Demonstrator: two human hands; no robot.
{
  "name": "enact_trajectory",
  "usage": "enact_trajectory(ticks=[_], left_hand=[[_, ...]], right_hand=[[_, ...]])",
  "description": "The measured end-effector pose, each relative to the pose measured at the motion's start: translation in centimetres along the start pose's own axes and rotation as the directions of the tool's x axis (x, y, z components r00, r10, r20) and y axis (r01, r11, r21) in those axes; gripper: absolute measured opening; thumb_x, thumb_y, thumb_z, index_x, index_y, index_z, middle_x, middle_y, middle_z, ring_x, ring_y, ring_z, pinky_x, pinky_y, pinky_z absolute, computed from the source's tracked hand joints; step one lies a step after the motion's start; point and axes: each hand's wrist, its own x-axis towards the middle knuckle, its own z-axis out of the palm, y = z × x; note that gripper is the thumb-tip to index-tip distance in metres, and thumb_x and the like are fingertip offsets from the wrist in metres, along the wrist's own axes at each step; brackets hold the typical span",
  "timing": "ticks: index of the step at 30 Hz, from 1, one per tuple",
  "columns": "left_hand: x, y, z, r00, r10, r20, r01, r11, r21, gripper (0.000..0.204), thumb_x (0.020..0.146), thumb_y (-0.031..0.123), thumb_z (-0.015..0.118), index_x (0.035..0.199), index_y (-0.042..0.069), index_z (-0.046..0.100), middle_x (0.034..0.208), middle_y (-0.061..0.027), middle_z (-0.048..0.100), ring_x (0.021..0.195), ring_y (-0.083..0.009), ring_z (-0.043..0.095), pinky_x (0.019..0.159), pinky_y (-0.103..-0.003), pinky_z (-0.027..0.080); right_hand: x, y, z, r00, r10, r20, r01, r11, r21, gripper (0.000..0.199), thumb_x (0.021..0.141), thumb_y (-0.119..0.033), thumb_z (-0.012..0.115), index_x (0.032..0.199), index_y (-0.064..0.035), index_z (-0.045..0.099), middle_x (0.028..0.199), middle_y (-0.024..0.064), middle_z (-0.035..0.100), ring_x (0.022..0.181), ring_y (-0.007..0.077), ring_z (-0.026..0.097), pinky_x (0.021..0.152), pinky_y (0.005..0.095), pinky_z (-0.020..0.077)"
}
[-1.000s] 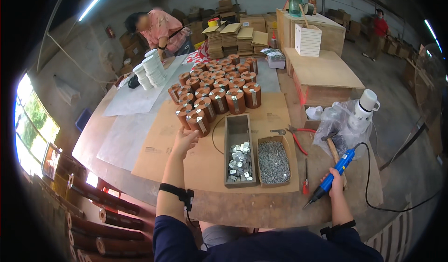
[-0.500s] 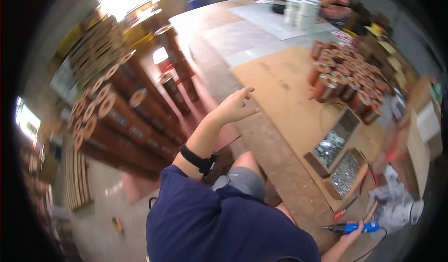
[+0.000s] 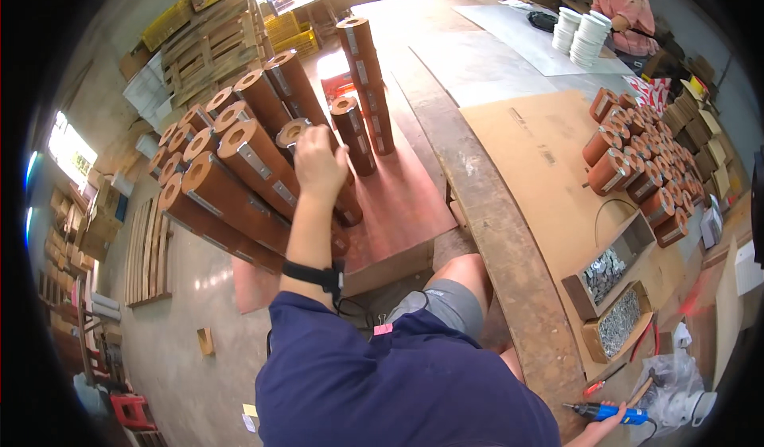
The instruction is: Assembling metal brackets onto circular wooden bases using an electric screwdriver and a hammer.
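At the left, my left hand (image 3: 320,167) is on the upper end of a stack of brown hollow cylinders (image 3: 293,130), its fingers bent over the top and its thumb out to the side. The palm side is hidden. Tall columns of the same cylinders (image 3: 247,156), with small metal clips along their sides, stand close around it on a reddish board (image 3: 410,208). At the lower right, my right hand (image 3: 606,425) is wrapped round a blue electric screwdriver (image 3: 625,414), its bit pointing left over the workbench edge.
Many short brown cylinders (image 3: 641,148) cluster on a cardboard sheet (image 3: 517,156) on the workbench. Two boxes of small metal parts (image 3: 602,276) (image 3: 619,324) lie nearer, beside a red-handled tool (image 3: 595,386) and a plastic bag (image 3: 668,375). Another person (image 3: 622,5) stands beyond white stacks (image 3: 587,39).
My left hand has moved left from over the workbench edge to the brown cylinders. The view has turned left. My right hand still holds the screwdriver.
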Motion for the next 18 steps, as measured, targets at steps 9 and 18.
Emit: enact_trajectory(ticks=[9, 18], left_hand=[[6.7, -1.0, 0.3, 0.753, -0.529, 0.391, 0.241, 0.775, 0.584, 0.050, 0.071, 0.047, 0.062, 0.106, 0.012, 0.058, 0.113, -0.0127, 0.049, 0.108, -0.0311, 0.047, 0.087, -0.037, 0.044], [4.5, -1.5, 0.6, 0.880, -0.362, 0.307, 0.219, 0.884, 0.412, 0.054, 0.050, 0.032, 0.078, 0.099, 0.021, 0.061, 0.118, -0.0138, 0.046, 0.107, -0.0344, 0.046, 0.084, -0.042, 0.044]], right_hand=[[-2.3, -0.3, 0.3, 0.999, 0.042, -0.024, -0.040, 0.996, 0.083, 0.035, 0.071, -0.031, 0.064, 0.086, -0.0043, 0.047, 0.073, 0.0055, 0.048, 0.065, 0.0180, 0.048, 0.062, 0.0324, 0.0450], [-4.9, -0.1, 3.2, 0.995, 0.095, -0.021, -0.088, 0.975, 0.206, 0.024, 0.073, -0.023, 0.061, 0.083, -0.0069, 0.047, 0.066, 0.0074, 0.051, 0.058, 0.0223, 0.054, 0.055, 0.0359, 0.0487]])
